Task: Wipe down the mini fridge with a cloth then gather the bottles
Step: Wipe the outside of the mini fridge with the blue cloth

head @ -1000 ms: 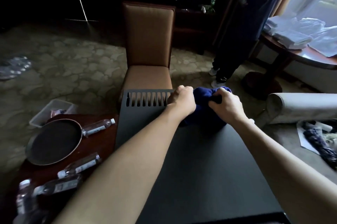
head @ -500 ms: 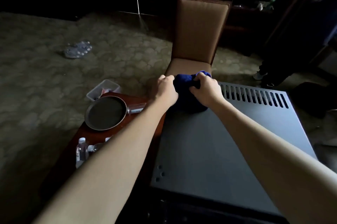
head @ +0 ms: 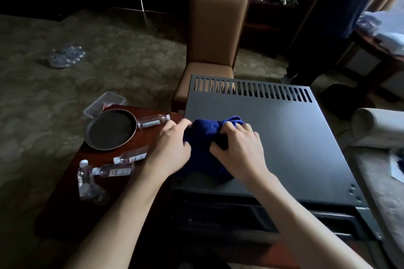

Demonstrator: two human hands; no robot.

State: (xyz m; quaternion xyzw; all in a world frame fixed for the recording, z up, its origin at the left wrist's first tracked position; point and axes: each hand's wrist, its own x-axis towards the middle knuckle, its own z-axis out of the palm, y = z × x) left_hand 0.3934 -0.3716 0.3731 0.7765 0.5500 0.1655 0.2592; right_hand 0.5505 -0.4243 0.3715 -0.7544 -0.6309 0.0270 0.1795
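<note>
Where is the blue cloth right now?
In the head view, the blue cloth sits bunched on the mini fridge top near its front left edge, gripped between the left hand and right hand.

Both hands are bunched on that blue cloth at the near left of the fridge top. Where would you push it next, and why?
Probably sweep the blue cloth rightward across the mini fridge top. The left hand and right hand both grip it near the front left corner, while the wide dark surface to the right lies uncovered. The bottles can likely wait.
</note>
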